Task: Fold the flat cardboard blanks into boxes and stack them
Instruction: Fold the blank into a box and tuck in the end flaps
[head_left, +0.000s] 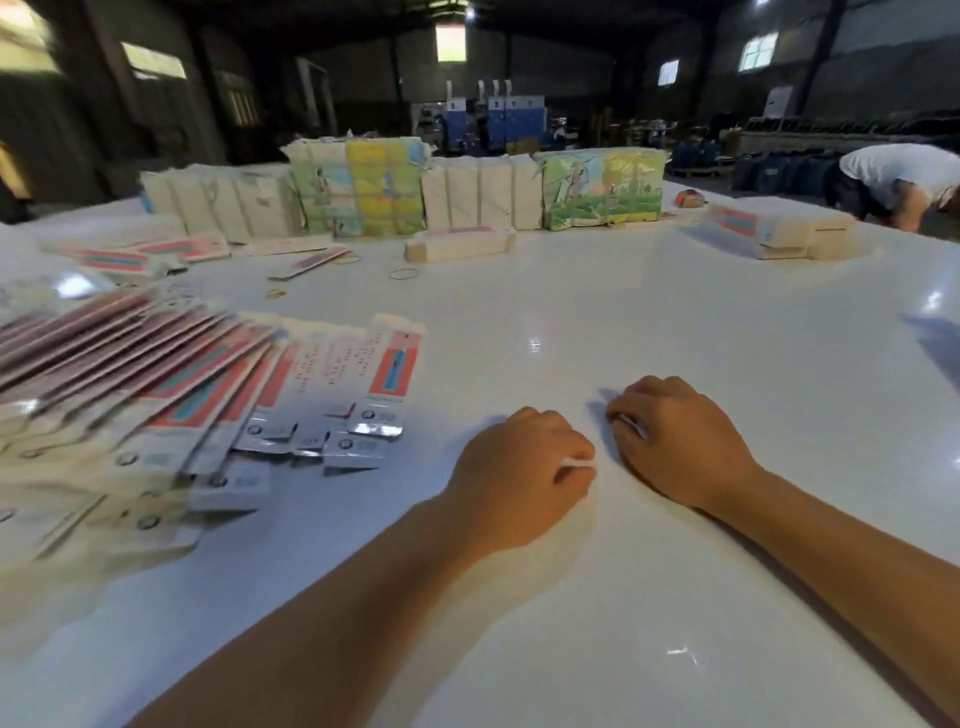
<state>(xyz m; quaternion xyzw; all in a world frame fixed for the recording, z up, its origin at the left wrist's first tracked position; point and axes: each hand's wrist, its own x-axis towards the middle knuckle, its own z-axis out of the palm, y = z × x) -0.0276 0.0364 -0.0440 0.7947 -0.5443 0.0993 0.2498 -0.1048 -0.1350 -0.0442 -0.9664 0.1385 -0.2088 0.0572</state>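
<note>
A fanned spread of flat cardboard blanks (171, 395), white with red and teal panels, lies on the left part of the white table (649, 322). My left hand (519, 470) rests on the table to the right of the blanks with its fingers curled under, holding nothing. My right hand (675, 441) rests beside it in the same way, fingers curled and empty. A folded box (460, 244) lies further back in the middle. A small stack of folded boxes (779, 236) sits at the far right.
Bundles of tied white and coloured blanks (358, 189) line the table's far side. Loose rubber bands (404, 274) lie mid-table. More flat blanks (140, 257) lie at the far left. A person in a white shirt (898, 179) bends over beyond the right edge.
</note>
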